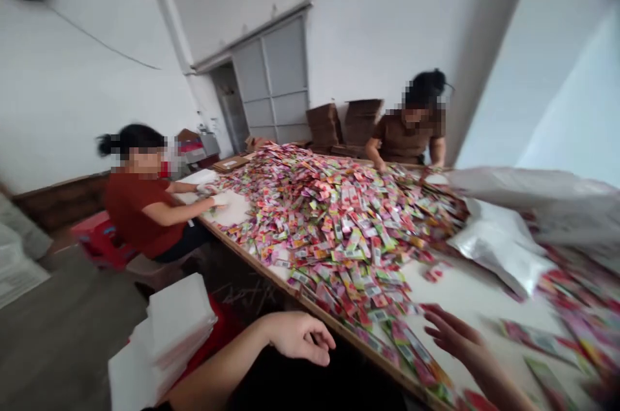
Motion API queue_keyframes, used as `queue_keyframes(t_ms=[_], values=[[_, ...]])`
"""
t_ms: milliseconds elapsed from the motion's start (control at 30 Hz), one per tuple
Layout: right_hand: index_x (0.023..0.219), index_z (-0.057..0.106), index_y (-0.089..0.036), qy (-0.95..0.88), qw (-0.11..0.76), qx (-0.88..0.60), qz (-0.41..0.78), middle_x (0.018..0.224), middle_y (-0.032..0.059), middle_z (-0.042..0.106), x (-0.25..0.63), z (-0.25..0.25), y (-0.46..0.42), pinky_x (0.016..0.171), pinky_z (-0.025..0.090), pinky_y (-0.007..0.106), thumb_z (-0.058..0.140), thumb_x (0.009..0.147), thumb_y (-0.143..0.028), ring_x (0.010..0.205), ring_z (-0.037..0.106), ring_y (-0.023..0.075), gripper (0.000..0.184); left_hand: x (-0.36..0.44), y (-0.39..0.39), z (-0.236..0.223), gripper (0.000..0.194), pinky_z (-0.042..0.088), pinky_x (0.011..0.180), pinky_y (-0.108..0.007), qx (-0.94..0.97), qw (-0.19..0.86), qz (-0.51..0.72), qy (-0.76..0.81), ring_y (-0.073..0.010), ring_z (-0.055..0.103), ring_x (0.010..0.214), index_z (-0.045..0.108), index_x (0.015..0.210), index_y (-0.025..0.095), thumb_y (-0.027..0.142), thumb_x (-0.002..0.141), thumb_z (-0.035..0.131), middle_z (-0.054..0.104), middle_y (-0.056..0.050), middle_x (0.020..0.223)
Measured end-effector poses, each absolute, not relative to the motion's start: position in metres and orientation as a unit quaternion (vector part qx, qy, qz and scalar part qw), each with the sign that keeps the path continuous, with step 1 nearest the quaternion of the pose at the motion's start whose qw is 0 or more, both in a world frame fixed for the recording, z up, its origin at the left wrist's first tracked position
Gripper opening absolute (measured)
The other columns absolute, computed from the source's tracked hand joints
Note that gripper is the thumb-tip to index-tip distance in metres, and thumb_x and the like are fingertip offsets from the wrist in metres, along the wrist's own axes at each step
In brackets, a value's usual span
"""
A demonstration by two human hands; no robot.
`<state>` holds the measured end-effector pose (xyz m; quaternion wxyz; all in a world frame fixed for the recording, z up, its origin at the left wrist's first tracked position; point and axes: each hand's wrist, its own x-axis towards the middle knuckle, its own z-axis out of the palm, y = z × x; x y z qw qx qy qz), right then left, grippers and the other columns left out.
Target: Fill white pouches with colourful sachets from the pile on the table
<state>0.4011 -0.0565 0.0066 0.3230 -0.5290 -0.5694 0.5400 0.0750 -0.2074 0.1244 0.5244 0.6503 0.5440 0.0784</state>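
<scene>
And it's L hand (301, 338) loosely curled, R hand (458, 337) w/ fingers apart, nothing visible in either, both near packets (349, 201) heaped on the table (467, 285), prob. v. light, thin, slick & bendy, so best pinched by the long edges, approx. midway.

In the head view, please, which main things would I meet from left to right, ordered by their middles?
White stack → left hand → right hand → silvery bag.
</scene>
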Motion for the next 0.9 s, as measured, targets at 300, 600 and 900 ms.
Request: queue_keyframes(t_ms=[300,600,900], values=[[0.097,0.062,-0.015,-0.731,0.318,-0.538,0.274,0.095,0.0107,0.063,0.387,-0.051,-0.111,0.084,0.044,0.039,0.047,0.075,-0.032,0.091,0.058,0.0239,0.032,0.11,-0.185,0.08,0.035,0.043,0.078,-0.031,0.737,0.386,0.051,0.553,-0.0212,0.058,0.089,0.06,0.107,0.024,0.034,0.074,0.055,0.064,-0.004,0.102],[0.099,0.06,-0.011,-0.729,0.351,-0.554,0.197,0.098,0.0119,0.063,0.327,0.008,-0.022,0.08,0.043,0.029,0.033,0.084,-0.021,0.089,0.059,0.0186,0.032,0.093,-0.023,0.068,0.031,0.039,0.089,-0.029,0.735,0.139,0.156,0.645,-0.0185,0.055,0.1,0.058,0.11,0.016,0.016,0.084,0.041,0.06,-0.008,0.111],[0.085,0.061,-0.01,-0.803,0.131,-0.567,0.13,0.093,0.0154,0.06,0.322,-0.025,0.01,0.072,0.04,0.029,0.048,0.076,-0.014,0.085,0.057,0.0222,0.016,0.109,-0.026,0.011,0.021,0.04,0.085,-0.03,0.759,0.145,0.14,0.619,-0.018,0.056,0.093,0.059,0.091,0.015,0.01,0.079,0.043,0.062,-0.008,0.097]])
